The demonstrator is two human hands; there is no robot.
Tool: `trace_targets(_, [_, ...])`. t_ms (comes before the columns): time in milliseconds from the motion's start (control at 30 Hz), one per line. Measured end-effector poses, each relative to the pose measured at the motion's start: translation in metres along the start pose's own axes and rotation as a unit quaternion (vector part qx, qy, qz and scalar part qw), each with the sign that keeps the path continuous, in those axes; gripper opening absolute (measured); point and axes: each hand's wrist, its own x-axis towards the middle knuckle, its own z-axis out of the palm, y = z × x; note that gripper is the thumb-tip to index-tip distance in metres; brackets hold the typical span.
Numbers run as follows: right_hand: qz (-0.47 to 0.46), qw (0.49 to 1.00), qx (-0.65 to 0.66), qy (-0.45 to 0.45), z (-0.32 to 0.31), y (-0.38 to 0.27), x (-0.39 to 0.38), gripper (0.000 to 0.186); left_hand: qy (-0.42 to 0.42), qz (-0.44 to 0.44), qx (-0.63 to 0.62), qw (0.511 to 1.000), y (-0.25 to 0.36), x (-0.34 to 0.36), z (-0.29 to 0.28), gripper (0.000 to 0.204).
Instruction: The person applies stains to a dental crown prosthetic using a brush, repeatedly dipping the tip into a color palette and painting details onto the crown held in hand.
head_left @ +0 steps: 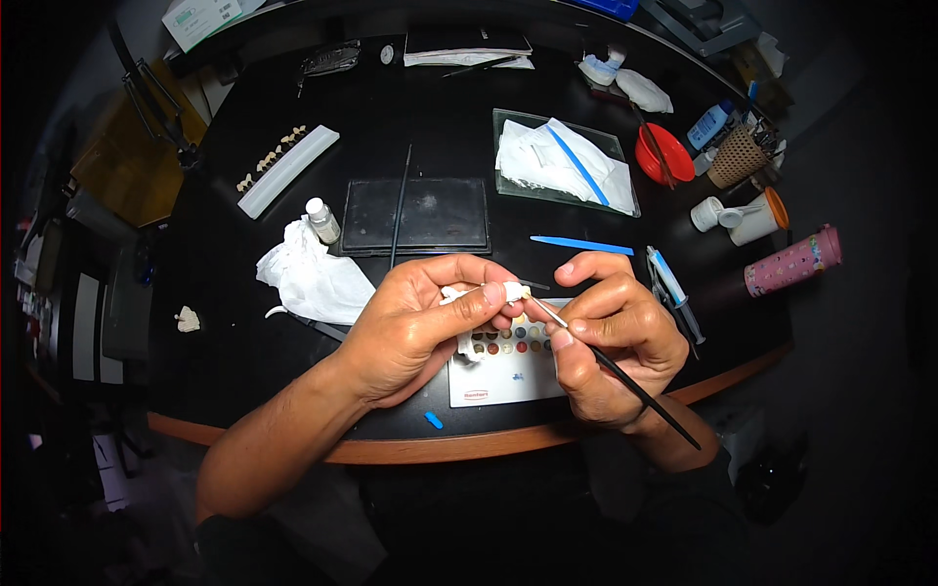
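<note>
Left hand [420, 327] pinches small white tooth-like piece [510, 291] between thumb and fingertips, held above white colour palette [503, 376] at near table edge. Right hand [611, 337] closed pen-style on thin black-handled brush [625, 376], tip touching piece. What piece is exactly: probably dental crown, too small to tell.

Doing it well, by judgement: brace hands together, fingers touching, for steadiness. Light strokes, tip only. Keep piece turned toward eyes. Reload from palette wells sparingly. Crumpled tissue [311, 278] near left for wiping.
</note>
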Motion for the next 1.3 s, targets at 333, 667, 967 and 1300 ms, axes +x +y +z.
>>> trace_targets(333, [0.054, 0.995, 0.078, 0.044, 0.009, 0.001, -0.003, 0.014, 0.051, 0.033, 0.003, 0.998, -0.008, -0.002, 0.006, 0.019])
trace_targets(667, [0.066, 0.993, 0.083, 0.053, 0.014, 0.011, -0.002, 0.014, 0.122, 0.045, 0.004, 0.992, -0.009, -0.003, 0.017, 0.017])
trace_targets(967, [0.074, 0.994, 0.057, 0.06, 0.014, 0.012, -0.004, 0.016, 0.128, 0.048, 0.012, 0.991, -0.012, -0.003, 0.015, 0.018])
trace_targets(1300, [0.117, 0.99, 0.043, 0.063, 0.017, 0.008, -0.005, 0.014, 0.122, 0.048, 0.024, 0.991, -0.011, -0.001, 0.013, 0.022])
